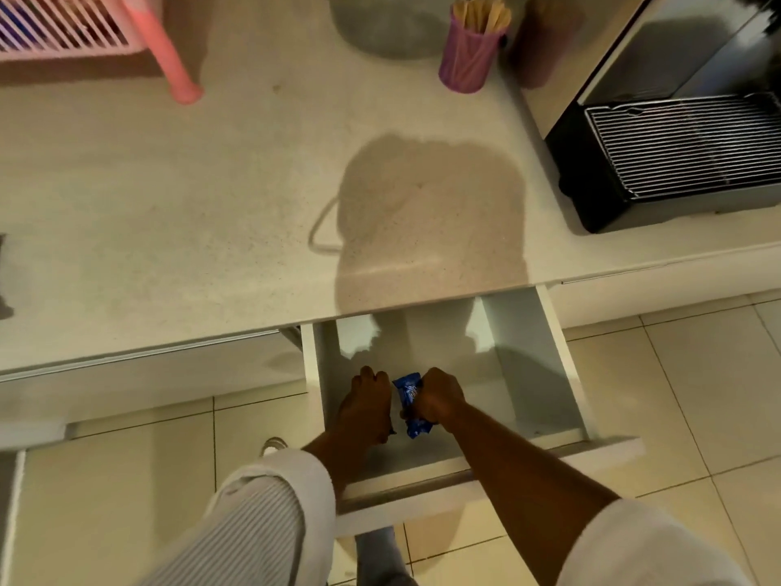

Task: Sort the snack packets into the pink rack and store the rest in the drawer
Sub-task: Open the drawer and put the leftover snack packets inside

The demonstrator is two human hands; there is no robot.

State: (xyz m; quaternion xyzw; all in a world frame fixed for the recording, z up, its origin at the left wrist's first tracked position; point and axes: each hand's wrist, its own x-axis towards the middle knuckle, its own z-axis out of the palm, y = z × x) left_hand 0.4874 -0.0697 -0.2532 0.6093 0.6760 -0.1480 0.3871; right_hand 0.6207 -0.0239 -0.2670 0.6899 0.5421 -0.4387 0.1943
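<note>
Crinkled blue packet (410, 406) gripped by right hand (437, 397), left hand (367, 401) fingers curled, contents unclear, open drawer (562, 361)

white print on the blue packet (412, 410) is too blurred to read.

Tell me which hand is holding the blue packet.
The right hand grips the blue packet over the open drawer. The left hand is beside it; its grip is hidden.
</note>
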